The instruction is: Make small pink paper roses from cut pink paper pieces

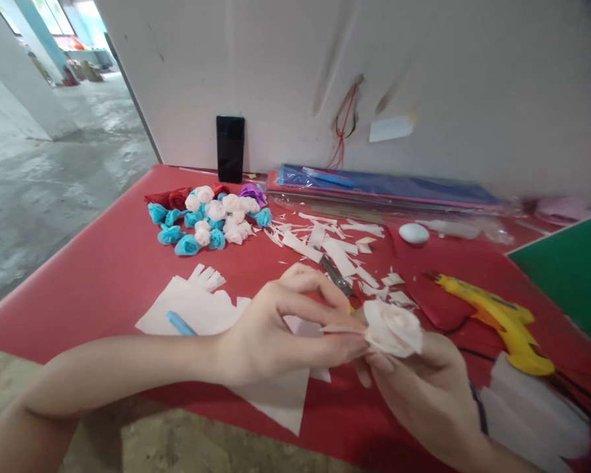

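A white paper rose (393, 328) is held up over the table's front. My left hand (280, 332) comes from the left, its thumb and fingers pinched at the rose's base, where a thin pale strip shows. My right hand (423, 394) grips the same rose from below and the right, its fingertips meeting those of the left. Beneath my left hand lies cut white paper (276, 401), with a light-blue pen (180, 323) on it. Just behind the fingers, partly hidden, are scissors (337, 276) among white paper scraps (339, 253).
Finished blue, white, red and purple roses (217, 223) cluster at the back left. A black phone (230, 150) leans on the wall. At right lie a yellow glue gun (502, 322) with its cord and white sheets (526, 414). A white egg-shaped object (414, 233) sits near wrapped paper (389, 187).
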`<state>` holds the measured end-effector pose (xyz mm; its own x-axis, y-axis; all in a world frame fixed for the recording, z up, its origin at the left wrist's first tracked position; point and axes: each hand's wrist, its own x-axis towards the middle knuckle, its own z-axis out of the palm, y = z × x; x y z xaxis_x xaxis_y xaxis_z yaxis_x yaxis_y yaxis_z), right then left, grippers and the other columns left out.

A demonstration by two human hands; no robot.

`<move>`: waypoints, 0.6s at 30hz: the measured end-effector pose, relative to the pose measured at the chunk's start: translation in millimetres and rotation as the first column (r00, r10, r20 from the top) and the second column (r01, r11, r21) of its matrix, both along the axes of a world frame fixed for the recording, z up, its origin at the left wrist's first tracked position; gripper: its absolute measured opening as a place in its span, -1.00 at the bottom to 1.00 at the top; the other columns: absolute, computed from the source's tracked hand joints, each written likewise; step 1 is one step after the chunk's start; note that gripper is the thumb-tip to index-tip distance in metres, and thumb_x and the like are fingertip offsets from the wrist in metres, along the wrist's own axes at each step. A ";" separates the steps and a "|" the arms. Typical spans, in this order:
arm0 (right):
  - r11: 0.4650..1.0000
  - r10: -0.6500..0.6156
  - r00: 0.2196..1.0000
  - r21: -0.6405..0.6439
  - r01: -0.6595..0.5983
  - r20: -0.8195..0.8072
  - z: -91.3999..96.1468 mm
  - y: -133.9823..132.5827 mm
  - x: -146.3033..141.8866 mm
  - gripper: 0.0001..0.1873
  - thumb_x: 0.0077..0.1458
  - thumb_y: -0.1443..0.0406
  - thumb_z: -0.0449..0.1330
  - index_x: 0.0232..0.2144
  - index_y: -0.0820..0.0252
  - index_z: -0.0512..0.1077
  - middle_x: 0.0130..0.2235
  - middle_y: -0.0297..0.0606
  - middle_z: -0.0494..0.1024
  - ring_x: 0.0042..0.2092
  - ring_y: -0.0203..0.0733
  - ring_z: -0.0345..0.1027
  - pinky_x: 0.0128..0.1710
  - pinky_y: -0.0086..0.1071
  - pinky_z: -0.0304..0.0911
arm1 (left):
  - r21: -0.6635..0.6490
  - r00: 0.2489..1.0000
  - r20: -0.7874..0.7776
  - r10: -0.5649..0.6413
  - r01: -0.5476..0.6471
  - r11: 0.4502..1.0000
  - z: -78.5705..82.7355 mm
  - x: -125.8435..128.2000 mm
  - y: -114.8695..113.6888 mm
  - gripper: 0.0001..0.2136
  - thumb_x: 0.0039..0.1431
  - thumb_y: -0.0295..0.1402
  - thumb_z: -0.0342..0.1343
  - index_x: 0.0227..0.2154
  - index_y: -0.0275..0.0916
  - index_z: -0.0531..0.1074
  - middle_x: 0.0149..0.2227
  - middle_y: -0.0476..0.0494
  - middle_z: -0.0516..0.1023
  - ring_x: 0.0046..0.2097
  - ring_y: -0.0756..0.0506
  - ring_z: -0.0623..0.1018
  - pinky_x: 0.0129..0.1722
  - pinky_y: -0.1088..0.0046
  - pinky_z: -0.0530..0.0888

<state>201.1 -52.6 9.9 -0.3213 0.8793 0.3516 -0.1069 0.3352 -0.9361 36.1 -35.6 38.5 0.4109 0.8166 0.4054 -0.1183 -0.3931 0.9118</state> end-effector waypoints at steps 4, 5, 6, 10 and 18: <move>0.998 -0.049 0.996 0.047 0.046 0.071 2.9 0.3 -0.2 -0.89 -0.01 0.32 0.19 -0.54 0.06 0.44 -0.60 -0.44 0.28 -0.61 -0.39 0.08 -0.70 -0.53 0.05 | 0.044 0.999 -0.026 -0.018 0.019 0.999 3.9 -0.9 0.0 -0.91 -0.05 -0.56 0.13 -0.54 -0.40 0.54 -0.49 -0.07 0.37 -0.38 0.03 0.30 -0.19 0.44 0.25; 0.997 -0.053 0.994 0.068 0.047 0.092 3.5 0.6 0.1 -0.87 -0.02 0.34 0.19 -0.57 0.09 0.43 -0.61 -0.43 0.27 -0.59 -0.38 0.11 -0.69 -0.53 0.05 | 0.033 0.999 -0.027 -0.018 0.019 0.999 4.7 -1.0 -0.3 -0.91 -0.06 -0.56 0.13 -0.55 -0.39 0.54 -0.50 -0.07 0.36 -0.39 0.03 0.30 -0.20 0.44 0.25; 0.995 -0.058 0.993 0.087 0.049 0.107 4.0 0.9 0.5 -0.85 -0.03 0.35 0.18 -0.60 0.10 0.42 -0.62 -0.42 0.27 -0.57 -0.36 0.15 -0.69 -0.52 0.05 | 0.012 1.000 -0.021 -0.014 0.014 1.000 5.2 -1.0 -0.8 -0.91 -0.07 -0.57 0.13 -0.55 -0.39 0.54 -0.50 -0.06 0.36 -0.40 0.04 0.30 -0.21 0.44 0.25; 0.987 -0.084 0.990 0.149 0.066 0.116 4.7 0.8 1.1 -0.84 -0.07 0.42 0.19 -0.62 0.11 0.40 -0.61 -0.42 0.29 -0.59 -0.37 0.14 -0.71 -0.52 0.02 | -0.095 1.000 0.020 0.017 -0.015 0.995 5.3 -0.4 -2.8 -0.93 -0.11 -0.56 0.17 -0.56 -0.32 0.54 -0.52 -0.04 0.38 -0.39 0.03 0.30 -0.25 0.43 0.26; 0.974 -0.150 0.982 0.191 0.126 0.117 2.3 -0.3 -0.2 -0.82 -0.06 0.44 0.17 -0.61 0.08 0.37 -0.59 -0.44 0.30 -0.60 -0.39 0.10 -0.68 -0.52 0.06 | -0.120 0.999 0.041 0.033 -0.028 0.992 5.6 0.6 -1.8 -0.93 -0.13 -0.54 0.21 -0.58 -0.25 0.52 -0.52 -0.01 0.49 -0.38 0.03 0.37 -0.22 0.45 0.28</move>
